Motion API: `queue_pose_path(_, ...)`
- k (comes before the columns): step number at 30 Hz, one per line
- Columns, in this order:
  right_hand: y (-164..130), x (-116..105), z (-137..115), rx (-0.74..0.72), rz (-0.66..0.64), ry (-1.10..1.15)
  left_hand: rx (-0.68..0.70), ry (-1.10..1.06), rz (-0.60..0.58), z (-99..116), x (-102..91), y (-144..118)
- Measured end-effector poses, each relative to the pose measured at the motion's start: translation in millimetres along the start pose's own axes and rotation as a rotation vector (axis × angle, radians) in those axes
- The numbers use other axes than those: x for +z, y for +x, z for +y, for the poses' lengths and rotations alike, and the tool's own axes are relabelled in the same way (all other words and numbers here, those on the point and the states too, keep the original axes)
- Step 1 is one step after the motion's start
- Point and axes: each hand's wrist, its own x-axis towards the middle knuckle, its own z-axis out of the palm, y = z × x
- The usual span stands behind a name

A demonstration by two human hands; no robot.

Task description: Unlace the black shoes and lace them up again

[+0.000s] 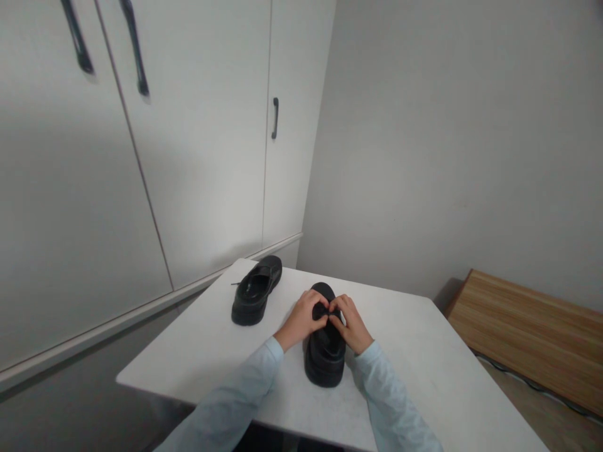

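Head view, white table [405, 358], cabinets [202, 144], grey wall [433, 138], hands [300, 319] [354, 329] pinching apparent laces [328, 313] on black shoe [325, 369]

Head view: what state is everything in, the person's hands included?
Left hand: fingers bent, at the near shoe's upper.
Right hand: fingers bent, facing the other hand; whether either pinches a lace is unclear.
Near shoe: upright, on the table.
Other shoe: upright, untouched.
Cabinet doors: closed.
Table: bearing both shoes.
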Motion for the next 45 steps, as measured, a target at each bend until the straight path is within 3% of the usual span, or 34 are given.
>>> queue_pose_path(11, 1.0, -3.9, -4.1, -0.027, -0.013, -0.06, -0.016, 0.157, -0.025, 5.8, -0.6, -3.2)
queue_pose_path(17, 0.4, -5.8, -6.7, -0.07, 0.004, -0.226, -0.02, 0.122, -0.024, 5.4, -1.3, -2.5)
queue_pose_path(24, 1.3, -5.4, -10.1, -0.217, -0.028, -0.469, -0.015, 0.107, -0.025, 1.6, 0.8, -2.4)
queue_pose_path(34, 1.0, -7.1, -26.3, -0.255, -0.054, -0.678, -0.026, 0.111, -0.035, 1.9, 0.9, -0.9)
queue_pose_path(39, 0.1, -7.4, -22.3, -0.229, -0.022, -0.577, -0.045, 0.107, -0.021, 4.1, 0.0, -2.2)
queue_pose_path(45, -1.7, -7.8, -8.1, -0.041, 0.078, -0.133, -0.046, 0.112, -0.024, 7.2, -1.1, -3.2)
